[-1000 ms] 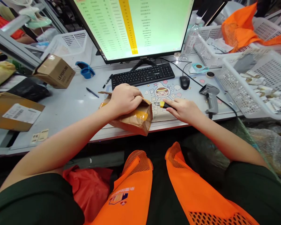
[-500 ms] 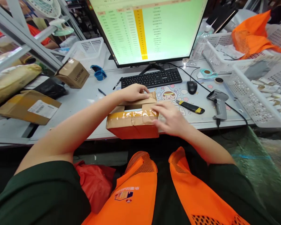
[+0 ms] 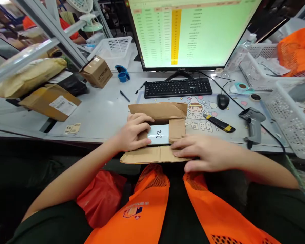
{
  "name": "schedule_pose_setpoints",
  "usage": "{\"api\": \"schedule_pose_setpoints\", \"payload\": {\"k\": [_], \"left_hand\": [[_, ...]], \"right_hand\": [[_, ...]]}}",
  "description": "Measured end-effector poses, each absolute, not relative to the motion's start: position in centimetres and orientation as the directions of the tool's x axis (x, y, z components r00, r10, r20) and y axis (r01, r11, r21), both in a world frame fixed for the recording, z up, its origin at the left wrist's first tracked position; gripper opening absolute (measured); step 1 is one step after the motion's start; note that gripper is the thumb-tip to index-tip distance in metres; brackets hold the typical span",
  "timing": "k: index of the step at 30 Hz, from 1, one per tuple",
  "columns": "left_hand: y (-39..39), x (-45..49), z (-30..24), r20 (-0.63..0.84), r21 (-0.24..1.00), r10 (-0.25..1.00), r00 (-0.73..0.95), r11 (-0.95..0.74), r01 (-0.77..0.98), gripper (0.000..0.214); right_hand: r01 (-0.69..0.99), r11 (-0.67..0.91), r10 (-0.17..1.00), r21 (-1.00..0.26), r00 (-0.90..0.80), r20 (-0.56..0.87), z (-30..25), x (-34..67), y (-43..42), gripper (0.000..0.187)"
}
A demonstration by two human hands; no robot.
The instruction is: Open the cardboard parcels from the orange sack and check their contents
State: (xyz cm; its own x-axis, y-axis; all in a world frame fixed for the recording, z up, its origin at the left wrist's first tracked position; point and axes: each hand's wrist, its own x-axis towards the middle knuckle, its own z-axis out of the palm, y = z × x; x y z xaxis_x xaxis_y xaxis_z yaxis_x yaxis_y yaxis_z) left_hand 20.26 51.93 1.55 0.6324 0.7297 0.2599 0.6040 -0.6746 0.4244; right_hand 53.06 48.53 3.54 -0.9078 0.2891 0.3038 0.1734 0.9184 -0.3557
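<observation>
A brown cardboard box (image 3: 158,112) lies at the desk's near edge with its flaps folded out. A white item (image 3: 158,134) with a small dark mark shows inside it. My left hand (image 3: 133,133) rests on the box's left side, fingers curled over the left flap beside the white item. My right hand (image 3: 205,153) lies flat on the near flap, fingers stretched out, pressing it down. A black and yellow box cutter (image 3: 220,123) lies on the desk mat, right of the box and apart from both hands.
Behind the box are a keyboard (image 3: 178,87), mouse (image 3: 223,101) and monitor (image 3: 190,32). A barcode scanner (image 3: 252,123) lies right, beside white baskets (image 3: 287,118). Left hold a small box (image 3: 98,72), parcels (image 3: 51,101), a tape dispenser (image 3: 122,74) and pens.
My right hand let go of the box cutter, which now lies on the mat. The taped box has been turned and its flaps opened, showing a white item inside.
</observation>
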Motion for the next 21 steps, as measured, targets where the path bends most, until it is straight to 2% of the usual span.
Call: {"api": "schedule_pose_setpoints", "payload": {"k": [3,5,6,8,10,12,13,15,17,19,20,21], "left_hand": [[51.4,20.8,-1.3,0.475,0.529,0.813,0.336,-0.569,0.629,0.038],[50.9,20.0,-2.5,0.546,0.592,0.832,0.100,-0.468,0.657,0.030],[50.5,19.2,-2.8,0.565,0.605,0.824,0.044,-0.450,0.657,0.028],[49.7,17.1,-2.1,0.539,0.578,0.833,0.122,-0.472,0.666,0.029],[49.0,15.3,0.0,0.384,0.469,0.862,0.330,-0.490,0.735,0.030],[48.9,15.0,2.9,0.176,0.294,0.863,0.474,-0.505,0.811,0.029],[49.2,15.5,4.3,0.091,0.206,0.851,0.518,-0.525,0.826,0.030],[50.1,17.6,6.7,-0.046,0.083,0.803,0.594,-0.589,0.804,0.032],[51.2,20.1,7.9,-0.176,0.045,0.741,0.648,-0.652,0.757,0.037],[52.1,21.9,8.0,-0.255,0.054,0.693,0.674,-0.686,0.725,0.046],[52.3,22.4,7.8,-0.267,0.061,0.677,0.686,-0.698,0.713,0.052],[52.4,22.7,7.6,-0.270,0.062,0.666,0.696,-0.709,0.702,0.058]], "right_hand": [[0.208,0.867,0.319,-0.452,-0.930,0.183,4.8,51.8,52.1,0.038],[0.222,0.861,0.351,-0.457,-0.910,0.220,3.6,51.3,53.7,0.039],[0.210,0.865,0.367,-0.456,-0.885,0.288,2.3,51.4,54.2,0.040],[0.232,0.856,0.470,-0.462,-0.721,0.509,-1.0,52.1,54.2,0.045],[0.360,0.767,0.638,-0.531,-0.349,0.686,-5.0,52.8,53.4,0.050],[0.453,0.610,0.734,-0.650,-0.014,0.679,-9.0,53.0,52.0,0.049],[0.467,0.545,0.760,-0.697,0.076,0.645,-10.7,52.8,51.3,0.049],[0.437,0.486,0.792,-0.756,0.145,0.593,-13.6,52.3,50.0,0.057],[0.362,0.444,0.837,-0.820,0.158,0.523,-15.4,52.1,49.3,0.097],[0.266,0.359,0.923,-0.894,0.042,0.383,-16.1,52.5,49.3,0.143],[0.223,0.302,0.953,-0.927,-0.068,0.294,-16.1,52.9,49.5,0.156],[0.187,0.242,0.961,-0.952,-0.181,0.209,-15.9,53.4,49.8,0.158]]}}
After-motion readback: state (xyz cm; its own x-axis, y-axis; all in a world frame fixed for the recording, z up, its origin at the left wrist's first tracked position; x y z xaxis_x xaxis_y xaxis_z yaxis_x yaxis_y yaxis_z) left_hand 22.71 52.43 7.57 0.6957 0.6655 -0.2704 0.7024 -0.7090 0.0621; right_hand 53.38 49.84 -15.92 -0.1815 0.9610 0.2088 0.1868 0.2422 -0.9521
